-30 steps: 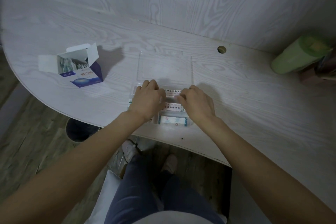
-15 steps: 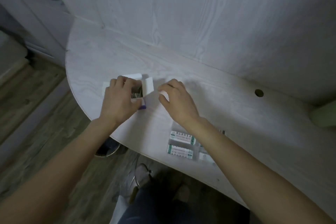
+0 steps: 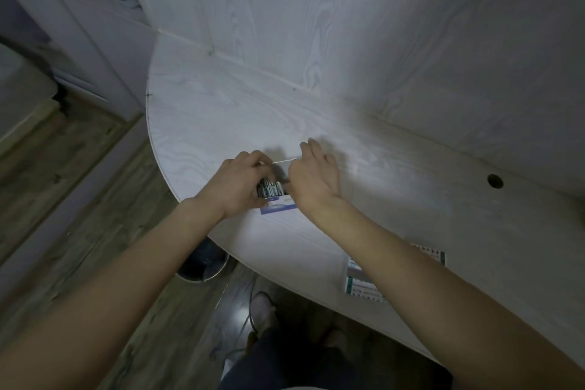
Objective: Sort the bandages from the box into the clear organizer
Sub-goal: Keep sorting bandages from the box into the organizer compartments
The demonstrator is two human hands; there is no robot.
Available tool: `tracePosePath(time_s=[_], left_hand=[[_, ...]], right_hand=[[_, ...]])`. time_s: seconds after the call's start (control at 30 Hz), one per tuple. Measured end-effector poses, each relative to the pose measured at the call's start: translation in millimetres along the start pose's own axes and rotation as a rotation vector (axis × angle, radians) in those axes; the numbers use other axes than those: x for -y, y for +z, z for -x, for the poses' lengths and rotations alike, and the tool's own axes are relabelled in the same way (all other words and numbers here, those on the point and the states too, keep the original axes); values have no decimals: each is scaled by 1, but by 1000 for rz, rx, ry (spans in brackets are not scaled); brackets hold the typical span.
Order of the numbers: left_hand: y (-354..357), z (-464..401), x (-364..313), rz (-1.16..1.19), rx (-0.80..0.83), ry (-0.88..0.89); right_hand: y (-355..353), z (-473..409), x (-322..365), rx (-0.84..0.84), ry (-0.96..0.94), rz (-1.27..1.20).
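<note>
The left hand [image 3: 235,187] grips the light cardboard bandage box [image 3: 278,207]; the right hand [image 3: 313,182] curls at its flap, its hold unclear. The bandages [image 3: 270,188] inside look thin and flimsy, so pinch their top edges.

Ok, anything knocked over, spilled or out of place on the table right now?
Nothing stands out. The box sits upright between the left hand and right hand, bandages packed inside. The clear organizer lies flat near the table edge, partly hidden by the right forearm.

Box [image 3: 278,204] lies on table [image 3: 221,111], left of organizer [image 3: 361,279].
</note>
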State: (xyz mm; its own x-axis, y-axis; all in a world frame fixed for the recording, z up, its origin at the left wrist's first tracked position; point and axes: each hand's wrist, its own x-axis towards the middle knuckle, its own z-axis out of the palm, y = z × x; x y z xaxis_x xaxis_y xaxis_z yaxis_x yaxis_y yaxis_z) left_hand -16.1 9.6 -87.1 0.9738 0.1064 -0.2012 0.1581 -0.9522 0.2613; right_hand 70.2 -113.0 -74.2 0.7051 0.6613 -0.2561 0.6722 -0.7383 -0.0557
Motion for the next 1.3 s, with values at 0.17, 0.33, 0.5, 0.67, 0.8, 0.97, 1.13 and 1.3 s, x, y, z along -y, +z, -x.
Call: tracePosePath(time_s=[0.17,0.33,0.5,0.67,0.8,0.97,1.13,1.3], left_hand=[[-2,-4,3,-7,-4,29],[1,-6,6,74,7,30],[3,-5,8,164,-6,30],[5,-6,10,178,-1,30],[5,-6,10,195,-5,24],[7,-5,9,193,-12,21],[5,-4,8,241,22,0],[-4,-3,-2,523,-62,-122]], right_hand=[[-2,-13,19,130,86,66],[2,-12,12,158,96,-67],[7,-11,7,114,93,-112],[12,-9,3,67,84,-71],[11,-9,6,39,73,-102],[-2,-3,-6,-105,33,-223],[-15,-1,-21,-94,90,-318],[-32,7,-30,-115,156,-506]])
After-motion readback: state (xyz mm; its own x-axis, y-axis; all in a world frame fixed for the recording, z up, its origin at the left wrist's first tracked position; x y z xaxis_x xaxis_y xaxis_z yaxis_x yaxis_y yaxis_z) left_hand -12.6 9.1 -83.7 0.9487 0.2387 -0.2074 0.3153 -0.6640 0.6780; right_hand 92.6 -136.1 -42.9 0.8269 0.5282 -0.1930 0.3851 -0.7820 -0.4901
